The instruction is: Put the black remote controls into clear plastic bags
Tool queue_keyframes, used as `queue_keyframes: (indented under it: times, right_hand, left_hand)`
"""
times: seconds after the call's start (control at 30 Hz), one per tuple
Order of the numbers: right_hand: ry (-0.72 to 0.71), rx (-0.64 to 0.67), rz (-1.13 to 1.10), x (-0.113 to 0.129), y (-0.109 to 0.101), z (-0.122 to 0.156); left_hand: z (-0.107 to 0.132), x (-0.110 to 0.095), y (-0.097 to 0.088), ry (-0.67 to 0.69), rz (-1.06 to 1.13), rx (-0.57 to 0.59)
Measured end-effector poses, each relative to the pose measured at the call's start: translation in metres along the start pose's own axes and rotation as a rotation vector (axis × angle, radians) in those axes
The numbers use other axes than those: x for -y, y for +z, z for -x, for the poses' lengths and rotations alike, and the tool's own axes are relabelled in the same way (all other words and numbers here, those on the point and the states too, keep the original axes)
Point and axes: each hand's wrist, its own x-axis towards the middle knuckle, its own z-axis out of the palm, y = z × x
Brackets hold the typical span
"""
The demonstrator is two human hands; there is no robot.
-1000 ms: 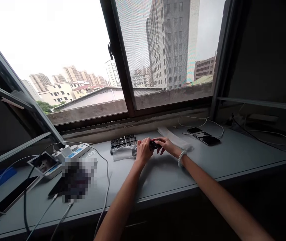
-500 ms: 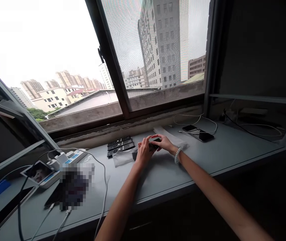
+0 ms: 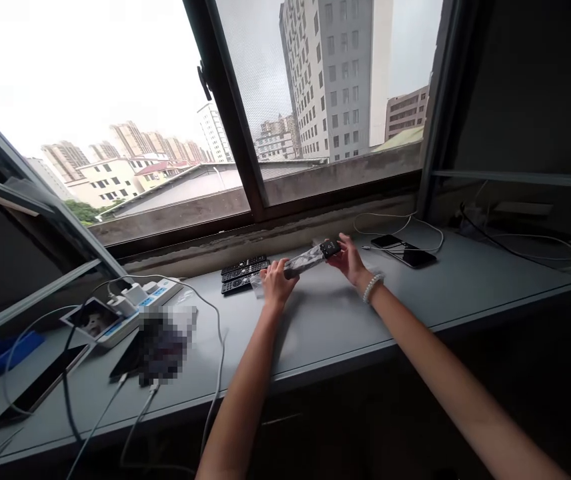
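Note:
A black remote control (image 3: 329, 249) sticks out of the right end of a clear plastic sleeve (image 3: 301, 262), raised a little above the grey ledge (image 3: 325, 320). My left hand (image 3: 275, 283) is closed on the sleeve's left end. Fingers of my right hand (image 3: 349, 259), which wears a bead bracelet, pinch the remote's exposed end. Three more black remotes (image 3: 243, 273) lie side by side on the ledge just left of my left hand.
Two phones (image 3: 404, 249) with a white cable lie at the back right. At the left are a white power strip (image 3: 138, 305) with chargers, a small photo (image 3: 91, 319), a blurred-out object, cables and a dark tablet (image 3: 40, 385). A window frame stands behind the ledge.
Both hands were low on the ledge over the remote and sleeve. Now they have lifted and spread apart, with the sleeved remote stretched between them and its end showing at the right.

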Motion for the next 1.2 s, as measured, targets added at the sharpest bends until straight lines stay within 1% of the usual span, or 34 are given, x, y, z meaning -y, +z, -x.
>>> queue_keyframes:
  times: [0.13, 0.23, 0.37, 0.43, 0.5, 0.6, 0.73, 0.83, 0.97, 1.2]
  right_hand:
    - [0.089, 0.126, -0.069, 0.000, -0.001, -0.001]
    - [0.134, 0.190, -0.056, -0.002, 0.001, 0.000]
    - [0.209, 0.199, 0.023, -0.005, 0.001, 0.000]
    - [0.225, 0.195, 0.045, -0.004, 0.000, 0.000]
    - [0.210, 0.188, 0.058, -0.003, -0.002, 0.000]
    - [0.149, 0.180, 0.098, -0.002, -0.003, 0.000]
    - [0.095, 0.217, 0.166, -0.004, -0.004, -0.001]
    - [0.098, 0.223, 0.207, -0.008, -0.007, -0.003]
    - [0.130, 0.206, 0.270, -0.013, -0.013, -0.006]
    - [0.083, 0.198, 0.362, -0.019, -0.015, -0.008]
  left_hand:
    - [-0.001, 0.001, 0.000, -0.002, 0.024, -0.020]
    - [-0.002, 0.001, 0.002, 0.002, 0.042, -0.020]
    - [-0.001, -0.001, 0.004, 0.016, 0.049, -0.020]
    - [0.000, -0.004, 0.005, 0.024, 0.055, -0.035]
    - [0.001, -0.007, 0.004, 0.035, 0.071, -0.043]
    - [0.001, -0.013, 0.002, 0.048, 0.104, -0.028]
    - [0.002, -0.018, 0.002, 0.075, 0.112, 0.013]
    - [0.003, -0.017, 0.003, 0.119, 0.116, 0.053]
    - [0.002, -0.013, 0.005, 0.131, 0.116, 0.122]
    - [0.002, -0.014, 0.003, 0.140, 0.107, 0.149]
